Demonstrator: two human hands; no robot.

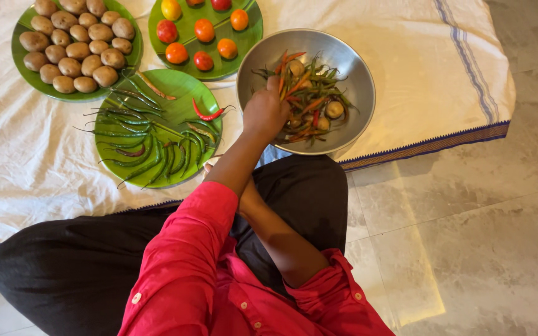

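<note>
At the far left stands a green plate with brown potatoes; its upper edge is cut off by the frame. Next to it, lower, a second green plate carries long green chillies and one red chilli near its right side. Above this, a third green plate holds tomatoes, red, orange and one yellow; the top ones are cut off too. All plates lie on a white cloth with a blue border.

My left arm crosses over my right arm in front of my red shirt, so the arms are not easy to tell apart. I believe the hand that reaches forward is my left hand. It is at the left rim of the steel bowl, with the fingers going down into the mixed chillies. I see only the back of this hand, so I cannot tell how far it is open or if it grips something. My right hand is hidden under the other arm.

The bowl stands at the right part of the cloth, just beside the chilli plate. Inside it are thin green, red and orange chillies in a loose heap, with some small round potatoes between them.
</note>
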